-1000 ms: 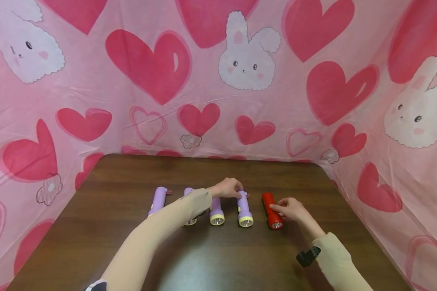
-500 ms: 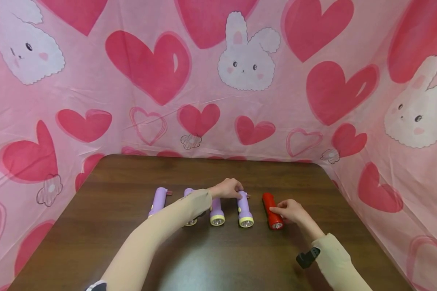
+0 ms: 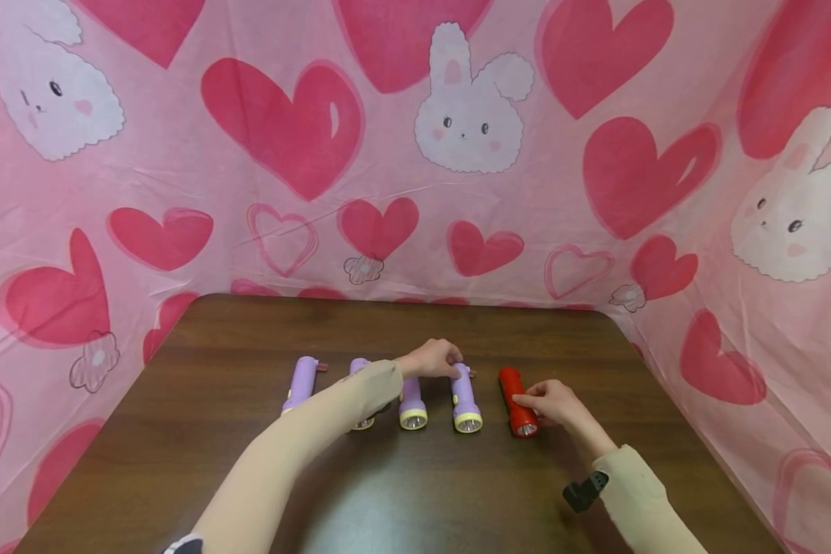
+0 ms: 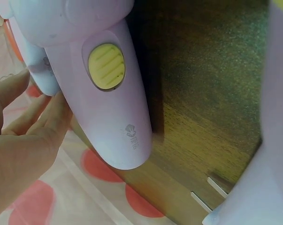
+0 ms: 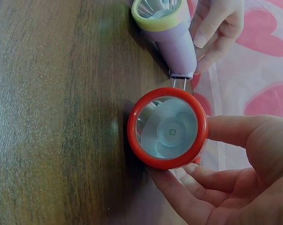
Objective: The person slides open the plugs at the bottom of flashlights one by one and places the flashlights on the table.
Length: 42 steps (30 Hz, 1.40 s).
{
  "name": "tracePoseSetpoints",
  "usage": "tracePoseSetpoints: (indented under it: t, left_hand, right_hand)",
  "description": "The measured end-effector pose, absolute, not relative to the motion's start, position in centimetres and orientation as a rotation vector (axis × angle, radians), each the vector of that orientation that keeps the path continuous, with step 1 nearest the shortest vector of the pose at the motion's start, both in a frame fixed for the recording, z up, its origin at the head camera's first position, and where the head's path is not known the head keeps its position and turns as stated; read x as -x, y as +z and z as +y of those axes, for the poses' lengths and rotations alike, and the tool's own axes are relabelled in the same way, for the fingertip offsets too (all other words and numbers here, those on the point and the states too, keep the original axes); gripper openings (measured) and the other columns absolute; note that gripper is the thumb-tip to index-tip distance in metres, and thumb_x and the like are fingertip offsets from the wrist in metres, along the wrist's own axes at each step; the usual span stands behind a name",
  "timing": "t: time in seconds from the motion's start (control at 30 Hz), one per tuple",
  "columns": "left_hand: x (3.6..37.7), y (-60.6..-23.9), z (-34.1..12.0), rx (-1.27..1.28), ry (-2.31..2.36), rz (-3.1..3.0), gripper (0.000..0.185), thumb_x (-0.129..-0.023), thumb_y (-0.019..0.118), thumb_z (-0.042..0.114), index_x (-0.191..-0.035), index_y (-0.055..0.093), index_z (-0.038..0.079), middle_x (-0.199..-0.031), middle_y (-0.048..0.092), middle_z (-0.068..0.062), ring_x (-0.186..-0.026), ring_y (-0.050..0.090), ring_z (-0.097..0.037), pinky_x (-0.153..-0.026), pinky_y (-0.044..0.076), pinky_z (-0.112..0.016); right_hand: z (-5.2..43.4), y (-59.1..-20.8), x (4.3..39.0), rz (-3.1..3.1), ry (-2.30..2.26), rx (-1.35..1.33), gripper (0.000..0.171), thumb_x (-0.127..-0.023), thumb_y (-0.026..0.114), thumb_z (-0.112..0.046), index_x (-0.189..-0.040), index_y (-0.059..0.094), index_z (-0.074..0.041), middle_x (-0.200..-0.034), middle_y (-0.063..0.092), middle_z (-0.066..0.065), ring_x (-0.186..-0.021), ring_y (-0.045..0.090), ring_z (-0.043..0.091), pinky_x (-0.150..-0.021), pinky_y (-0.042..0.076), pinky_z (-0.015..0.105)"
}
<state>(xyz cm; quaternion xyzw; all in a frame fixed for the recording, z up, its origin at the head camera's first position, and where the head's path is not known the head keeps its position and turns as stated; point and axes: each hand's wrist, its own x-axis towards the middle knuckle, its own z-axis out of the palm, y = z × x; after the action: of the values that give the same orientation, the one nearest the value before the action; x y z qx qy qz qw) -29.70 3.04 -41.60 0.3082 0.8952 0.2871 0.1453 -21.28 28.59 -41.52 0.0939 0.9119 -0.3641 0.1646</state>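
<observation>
The right hand (image 3: 552, 400) has its grip closed around the red torch (image 3: 517, 402), thumb on one side and fingers curled under the other near the lens end; the right wrist view shows the fingers (image 5: 188, 192) wrapped about the red rim. The torch lies on the bench (image 3: 215, 431), at the right end of the row, lens toward the person. To do this well, I judge the hold should stay on the barrel, clear of the lens, and move the torch straight so it does not knock its neighbour.

The left hand (image 3: 431, 358) reaches across from the left, its fingers curled over the far end of the purple torch (image 3: 465, 398) just left of the red one; its grip pinches that tail. Further left lie three more purple torches (image 3: 301, 381), all parallel.

Both forearms slope forward and inward, sleeves to the wrist, hands low on the bench.
</observation>
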Motion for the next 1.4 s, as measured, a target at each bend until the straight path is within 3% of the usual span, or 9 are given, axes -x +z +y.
tracePoseSetpoints:
  t: [0.53, 1.13, 1.4]
  left_hand:
    - [29.3, -41.1, 2.8, -0.865, 0.944, 2.59, 0.035, -0.087, 0.071, 0.009, -0.119, 0.067, -0.005, -0.113, 0.074, -0.016, -0.109, 0.07, -0.025, -0.094, 0.055, -0.03]
    - [30.1, -41.2, 2.5, -0.858, 1.006, 2.611, 0.033, -0.09, 0.07, 0.015, -0.119, 0.068, -0.001, -0.114, 0.074, -0.012, -0.11, 0.07, -0.023, -0.096, 0.054, -0.031]
    - [30.0, -40.7, 2.4, -0.865, 1.076, 2.598, 0.034, -0.091, 0.07, 0.015, -0.12, 0.068, -0.002, -0.114, 0.075, -0.012, -0.11, 0.07, -0.023, -0.097, 0.054, -0.033]
  right_hand:
    - [28.6, -42.1, 21.2, 2.613, -1.097, -0.262, 0.046, -0.09, 0.072, -0.029, -0.112, 0.065, 0.011, -0.091, 0.069, 0.015, -0.069, 0.065, 0.013, -0.067, 0.061, 0.034]
    - [28.1, -40.8, 21.1, 2.65, -1.161, -0.265, 0.05, -0.09, 0.073, -0.028, -0.117, 0.062, 0.012, -0.1, 0.069, 0.022, -0.071, 0.067, 0.013, -0.068, 0.062, 0.036]
    - [27.8, -40.2, 20.9, 2.677, -1.152, -0.253, 0.049, -0.09, 0.073, -0.03, -0.116, 0.063, 0.01, -0.096, 0.07, 0.018, -0.07, 0.065, 0.014, -0.067, 0.061, 0.034]
